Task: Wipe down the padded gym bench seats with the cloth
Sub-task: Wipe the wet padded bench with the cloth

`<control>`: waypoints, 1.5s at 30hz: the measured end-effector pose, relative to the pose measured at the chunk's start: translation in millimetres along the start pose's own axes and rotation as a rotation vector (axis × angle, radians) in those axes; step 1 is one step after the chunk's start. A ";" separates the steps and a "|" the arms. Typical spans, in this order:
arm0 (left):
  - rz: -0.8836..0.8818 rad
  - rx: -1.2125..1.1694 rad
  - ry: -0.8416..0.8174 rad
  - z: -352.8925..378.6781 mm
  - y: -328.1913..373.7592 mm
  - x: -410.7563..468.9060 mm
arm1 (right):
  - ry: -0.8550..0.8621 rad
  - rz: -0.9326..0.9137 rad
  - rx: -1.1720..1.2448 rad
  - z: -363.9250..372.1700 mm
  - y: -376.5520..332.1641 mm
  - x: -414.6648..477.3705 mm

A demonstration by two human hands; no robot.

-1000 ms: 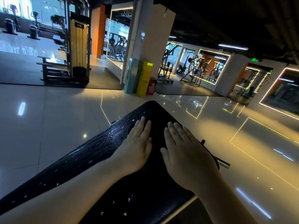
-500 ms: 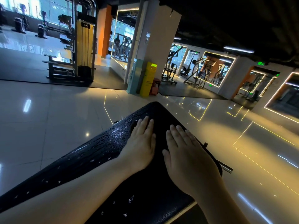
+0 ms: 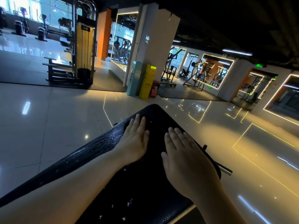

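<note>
Bench pad (image 3: pixel 100 143), black and wet-beaded, lies under both palms: left hand (image 3: pixel 135 139) and right hand (image 3: pixel 182 154) flat, fingers extended, gripping nothing; glossy tiled floor (image 3: pixel 48 120) surrounds it

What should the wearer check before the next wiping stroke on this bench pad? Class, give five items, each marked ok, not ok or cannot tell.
1. Cloth in hand: not ok. No cloth shows under or beside either hand.
2. Left hand placed on the bench pad: ok, flat, fingers together, pointing to the far end.
3. Right hand placed on the pad: ok, flat, beside the left, the two apart.
4. Pad surface clean: not ok. Pale flecks lie near the near end.
5. Pad dry: cannot tell. The left edge glistens, but that may be sheen or cracking.
</note>
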State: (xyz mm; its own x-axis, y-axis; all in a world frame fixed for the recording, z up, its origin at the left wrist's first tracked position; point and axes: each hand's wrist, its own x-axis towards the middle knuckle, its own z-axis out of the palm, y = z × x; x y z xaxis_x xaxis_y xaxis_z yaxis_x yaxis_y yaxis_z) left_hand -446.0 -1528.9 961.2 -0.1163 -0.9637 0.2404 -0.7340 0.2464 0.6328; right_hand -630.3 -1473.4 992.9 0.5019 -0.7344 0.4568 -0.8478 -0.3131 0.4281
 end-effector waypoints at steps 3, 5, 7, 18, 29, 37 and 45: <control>0.076 -0.006 0.007 4.1 16.5 -4.5 | 0.004 0.007 0.008 -1.2 -0.5 -1.7; 0.195 -0.021 -0.007 5.3 16.2 -24.5 | 0.013 0.010 0.007 -2.6 -1.5 -2.3; 0.275 0.003 -0.024 5.6 7.2 -45.0 | 0.024 0.006 0.004 -2.2 -1.7 -2.7; -0.039 -0.005 -0.007 -1.3 2.6 -6.6 | 0.044 -0.013 0.011 -0.4 -0.4 -0.8; 0.340 0.046 -0.048 -7.5 -43.9 -47.4 | 0.038 0.000 0.034 4.2 -3.0 -0.3; -0.042 -0.014 -0.001 -3.1 5.3 6.8 | 0.014 -0.033 -0.001 5.5 0.6 1.3; 0.249 -0.067 -0.003 -2.4 -40.4 -39.3 | 0.020 -0.018 0.014 4.7 -2.5 0.9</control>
State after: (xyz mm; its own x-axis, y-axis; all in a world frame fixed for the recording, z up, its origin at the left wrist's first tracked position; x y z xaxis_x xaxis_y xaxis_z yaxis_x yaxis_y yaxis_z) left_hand -410.1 -1500.7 927.9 -0.2895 -0.8729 0.3928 -0.6367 0.4820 0.6019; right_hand -628.5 -1476.1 988.6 0.5204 -0.7163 0.4648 -0.8408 -0.3348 0.4254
